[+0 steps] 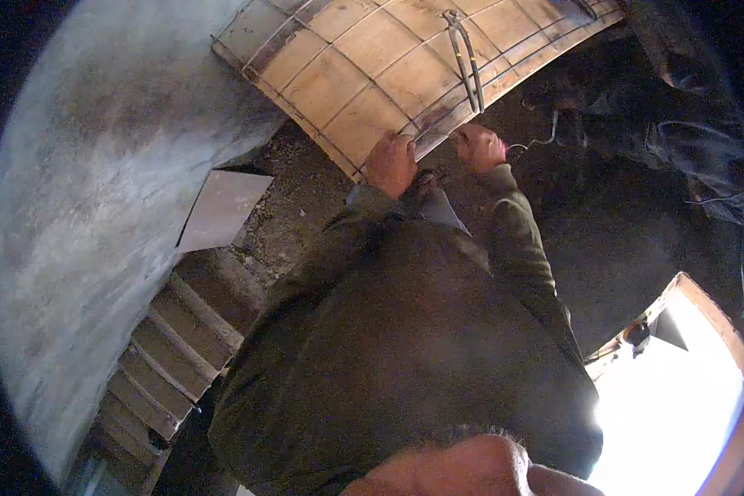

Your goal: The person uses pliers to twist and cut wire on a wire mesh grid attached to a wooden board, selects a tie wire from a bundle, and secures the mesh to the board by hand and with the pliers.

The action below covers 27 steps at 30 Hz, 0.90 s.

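The pale board [347,97] lies at the far side of your scene, ahead of your body, with a dark wire grid [374,81] spread across its face. Your left hand [391,164] is at the board's near left corner, its fingers curled in over the edge; you cannot tell from here whether they pinch a wire or only bear on the board. Your right hand [481,147] is just to the right, by the near edge, closed in a fist around a red-handled tool [517,150], whose thin bent metal rod points right, away from the board. Beyond that fist, a pair of pincers [473,66] rests on the grid, yellow marks on its handles, the handle ends towards you. On your left, a pale flat piece [226,211] leans by the rough, bluish-grey wall [124,149], above dark, gritty ground [285,202]. Nearer you on that side is a slatted wooden frame [182,339]. Far right, dark folded cloth [698,153] sits in shadow, while near right a glaring bright opening [674,413] washes out detail.
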### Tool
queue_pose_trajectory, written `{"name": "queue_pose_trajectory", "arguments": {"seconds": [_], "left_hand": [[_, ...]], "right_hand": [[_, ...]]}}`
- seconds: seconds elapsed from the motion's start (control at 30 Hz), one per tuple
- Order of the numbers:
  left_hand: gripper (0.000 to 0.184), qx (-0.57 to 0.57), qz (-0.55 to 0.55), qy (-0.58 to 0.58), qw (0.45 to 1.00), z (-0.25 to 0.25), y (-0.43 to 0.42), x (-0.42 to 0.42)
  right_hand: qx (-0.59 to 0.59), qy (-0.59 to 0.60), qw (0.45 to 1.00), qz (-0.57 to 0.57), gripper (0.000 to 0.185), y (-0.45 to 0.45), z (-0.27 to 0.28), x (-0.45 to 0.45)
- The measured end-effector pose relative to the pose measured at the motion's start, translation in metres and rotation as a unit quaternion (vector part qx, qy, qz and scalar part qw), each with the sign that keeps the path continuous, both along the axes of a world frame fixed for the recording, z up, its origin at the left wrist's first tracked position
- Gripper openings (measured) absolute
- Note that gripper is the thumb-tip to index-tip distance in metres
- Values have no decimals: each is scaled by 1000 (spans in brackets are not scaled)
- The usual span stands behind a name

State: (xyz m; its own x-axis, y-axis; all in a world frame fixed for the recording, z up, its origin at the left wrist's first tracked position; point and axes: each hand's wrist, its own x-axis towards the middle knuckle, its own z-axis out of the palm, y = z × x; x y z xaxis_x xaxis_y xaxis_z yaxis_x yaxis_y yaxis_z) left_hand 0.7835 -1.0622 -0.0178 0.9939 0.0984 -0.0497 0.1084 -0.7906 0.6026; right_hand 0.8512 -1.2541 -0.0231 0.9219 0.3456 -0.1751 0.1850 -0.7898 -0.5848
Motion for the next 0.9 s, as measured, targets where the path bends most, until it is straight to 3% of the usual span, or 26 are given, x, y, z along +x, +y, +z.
{"name": "queue_pose_trajectory", "arguments": {"seconds": [0.13, 0.23, 0.3, 0.43, 0.53, 0.6, 0.73, 0.8, 0.9], "left_hand": [[17, 0, 8, 36, 999, 3, 0, -1], [18, 15, -11, -48, 999, -4, 2, -2], [18, -6, 0, 30, 1000, -1, 3, 1], [18, 34, -14, 37, 999, 8, 6, 5], [22, 52, -28, 43, 997, 16, 15, 12], [24, 147, -128, 1, 981, 24, 21, 16], [26, 173, -172, -16, 970, -6, 26, 22], [17, 222, -243, -118, 937, -17, 34, 22], [15, 187, -284, -99, 935, -14, 41, 27]], "right_hand": [[4, -27, 1000, 7, 25, 20, -11, -5], [1, 10, 1000, 14, 24, 32, 2, -3], [6, -5, 1000, 10, 25, 35, -6, -4], [73, 36, 997, 12, 24, 33, -14, 2], [59, 16, 998, 8, 23, 35, -10, 0], [78, 26, 997, 0, 24, 33, -18, 1], [86, 48, 995, -9, 25, 32, -25, 1], [88, 44, 995, -6, 25, 31, -23, 2], [75, 44, 996, -10, 25, 32, -19, 0]]}}
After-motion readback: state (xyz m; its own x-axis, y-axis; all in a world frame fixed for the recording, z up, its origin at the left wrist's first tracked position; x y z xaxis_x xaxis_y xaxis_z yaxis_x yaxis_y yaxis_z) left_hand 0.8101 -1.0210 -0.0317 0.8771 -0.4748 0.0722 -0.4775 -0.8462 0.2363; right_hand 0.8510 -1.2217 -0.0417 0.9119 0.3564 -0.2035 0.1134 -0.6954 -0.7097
